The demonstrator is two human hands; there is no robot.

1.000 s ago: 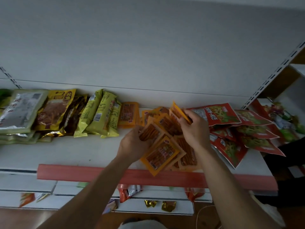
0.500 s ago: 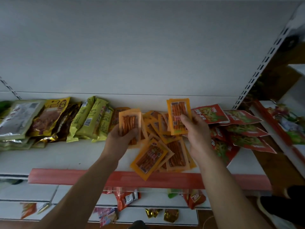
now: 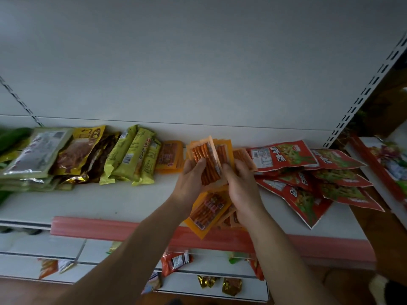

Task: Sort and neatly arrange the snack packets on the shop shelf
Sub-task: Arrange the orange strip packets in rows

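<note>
Above the white shelf [image 3: 123,201], my left hand [image 3: 191,183] and my right hand [image 3: 242,186] are pressed together around a small stack of orange snack packets [image 3: 207,159], held upright between them. More orange packets [image 3: 207,212] lie loose in a heap under my hands, reaching over the shelf's front edge. One orange packet [image 3: 170,156] lies flat just left of my hands, near the back wall.
Yellow-green packets [image 3: 130,157], brown-and-gold packets [image 3: 81,150] and pale green packets [image 3: 37,153] sit in rows on the left. Red packets [image 3: 308,177] lie scattered on the right. A pink strip [image 3: 105,227] runs along the front edge. Lower shelves hold a few stray packets [image 3: 175,261].
My hands each held a separate orange packet apart; now they have come together and the packets are joined in one stack between both hands.
</note>
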